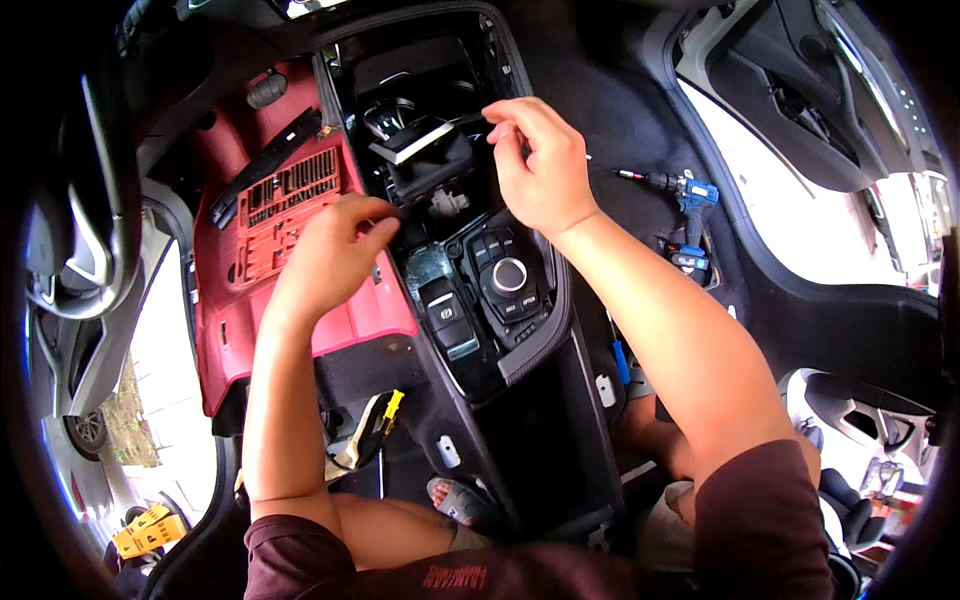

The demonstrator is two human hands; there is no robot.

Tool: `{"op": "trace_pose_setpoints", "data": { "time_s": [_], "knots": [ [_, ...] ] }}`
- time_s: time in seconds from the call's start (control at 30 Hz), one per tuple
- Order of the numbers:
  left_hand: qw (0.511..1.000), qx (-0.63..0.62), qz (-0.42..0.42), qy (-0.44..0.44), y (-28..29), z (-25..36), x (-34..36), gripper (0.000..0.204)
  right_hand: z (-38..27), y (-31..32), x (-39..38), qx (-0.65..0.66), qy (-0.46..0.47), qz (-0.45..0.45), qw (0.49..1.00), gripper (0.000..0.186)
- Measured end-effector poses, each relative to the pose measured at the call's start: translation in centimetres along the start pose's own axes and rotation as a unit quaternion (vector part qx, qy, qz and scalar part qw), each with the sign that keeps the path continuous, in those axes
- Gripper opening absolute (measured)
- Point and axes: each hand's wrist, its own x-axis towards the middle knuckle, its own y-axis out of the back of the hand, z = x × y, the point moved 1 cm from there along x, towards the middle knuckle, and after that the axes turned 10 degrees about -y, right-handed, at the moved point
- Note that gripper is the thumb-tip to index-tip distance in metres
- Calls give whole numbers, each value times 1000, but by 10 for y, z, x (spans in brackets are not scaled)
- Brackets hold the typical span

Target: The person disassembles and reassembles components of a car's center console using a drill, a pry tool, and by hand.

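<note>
My left hand (345,245) is over the left edge of the centre console (470,375), its fingers bent and its thumb a little apart from them, with nothing visible between. Over the console's right side is my right hand (540,165), its fingers loosely curled and the thumb apart; I see nothing in it. Between the hands lies the gear selector (415,143) with a silver trim edge, tilted in the opened front of the console. Nearer to me are a round control knob (509,276) among black buttons and a parking brake switch panel (446,312).
A red floor mat (365,310) on the left carries an opened red bit set case (285,220) and a long black trim piece (265,165). A blue cordless drill (692,205) rests on the right floor. A yellow-handled tool (392,410) lies by my left arm.
</note>
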Motion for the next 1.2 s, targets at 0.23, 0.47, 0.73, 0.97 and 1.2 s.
{"op": "trace_pose_setpoints", "data": {
  "time_s": [0.23,0.47,0.73,0.97,1.2],
  "knots": [
    [984,170,-40,35,-59,82,-62,72,8,4,3,-25,-4,79,997,20],
    [981,38,54,180,-124,149,-135,116,70,25,-25,74,-241,257,933,20],
    [956,-175,136,193,-156,110,-148,94,158,234,-256,-358,-390,-69,845,34],
    [947,-229,146,172,-156,111,-146,94,177,277,-319,-370,-509,-54,775,30],
    [950,-192,137,206,-153,113,-149,96,169,252,-299,-278,-460,-25,843,26]
  ]
}}
